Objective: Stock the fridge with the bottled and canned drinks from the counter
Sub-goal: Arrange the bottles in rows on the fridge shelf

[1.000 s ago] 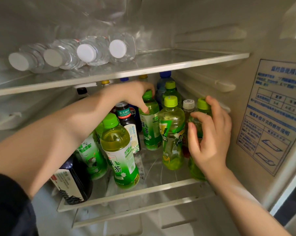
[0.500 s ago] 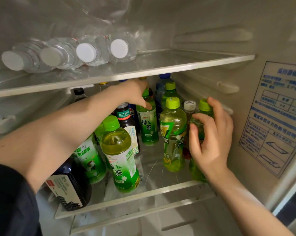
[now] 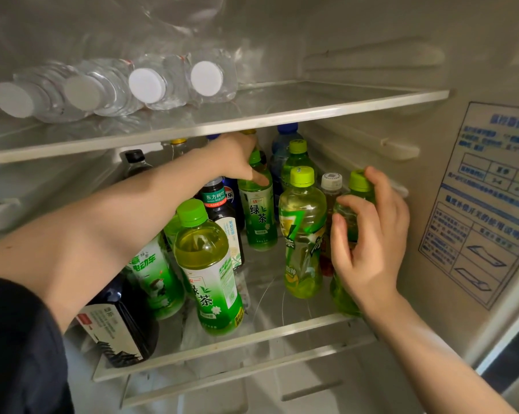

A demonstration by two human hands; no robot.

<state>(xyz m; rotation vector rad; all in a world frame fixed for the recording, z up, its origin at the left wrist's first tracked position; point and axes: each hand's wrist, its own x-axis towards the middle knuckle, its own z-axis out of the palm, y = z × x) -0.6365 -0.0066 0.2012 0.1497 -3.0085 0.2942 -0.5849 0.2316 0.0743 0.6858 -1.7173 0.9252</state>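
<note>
Green tea bottle [image 3: 257, 215], centre frame, stands upright on the glass middle shelf [image 3: 282, 332]. The left hand [image 3: 236, 158] reaches over the front row, fingers clamped round its neck, apparently to seat it deeper. Right of centre, the right hand [image 3: 371, 237] has its fingers curled round a green-capped bottle [image 3: 343, 294] close beside the fridge wall [image 3: 425, 186], likely steadying it. Open room: bare glass at front centre, and the upper shelf [image 3: 312, 112] to the right of the lying water bottles [image 3: 146, 85]. Clearance under that shelf looks tight.
</note>
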